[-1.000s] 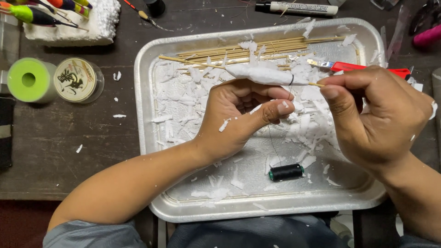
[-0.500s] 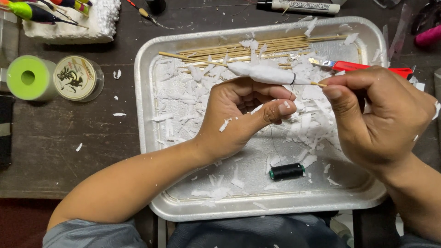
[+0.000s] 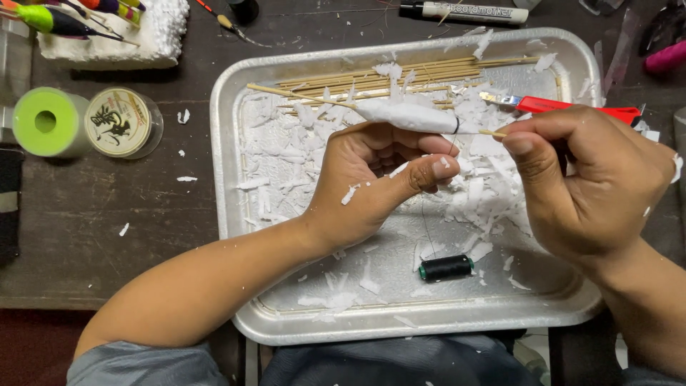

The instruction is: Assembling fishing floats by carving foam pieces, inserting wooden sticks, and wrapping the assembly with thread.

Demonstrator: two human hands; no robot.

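Here, foam float atop left hand — right hand pinching stick

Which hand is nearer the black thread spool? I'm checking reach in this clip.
Left. The left hand hangs just above and left of the spool; the right hand sits farther off, above and to its right.

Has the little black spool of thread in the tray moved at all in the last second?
No. The black thread spool lies in the same spot near the front wall of the metal tray, which has not shifted either.
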